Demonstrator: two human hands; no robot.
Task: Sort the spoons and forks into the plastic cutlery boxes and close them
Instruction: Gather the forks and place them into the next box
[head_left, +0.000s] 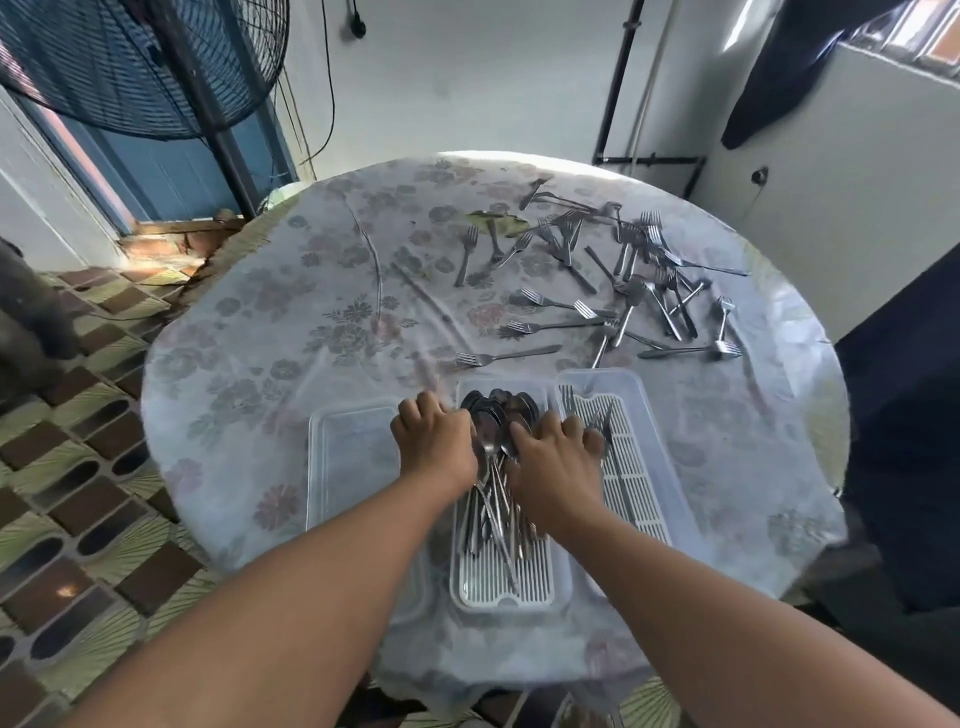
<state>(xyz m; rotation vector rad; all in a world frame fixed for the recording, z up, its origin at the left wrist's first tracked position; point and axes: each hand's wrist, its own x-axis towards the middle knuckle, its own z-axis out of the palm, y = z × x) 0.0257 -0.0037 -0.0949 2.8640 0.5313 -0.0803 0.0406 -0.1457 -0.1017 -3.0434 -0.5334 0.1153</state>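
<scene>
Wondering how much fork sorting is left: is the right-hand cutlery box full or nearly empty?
Nearly empty. The right box shows mostly bare slatted insert, with only a few forks at its far end; many more forks lie on the table.

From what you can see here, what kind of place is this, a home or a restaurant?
Probably a modest home or small eatery; I cannot tell which. A round table wears a flowered plastic cloth, a big standing fan is beside a blue door, and the floor is patterned tile. The many loose forks hint at an eatery.

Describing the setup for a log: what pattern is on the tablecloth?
Faded floral print on a pale tablecloth, in the head view.
</scene>
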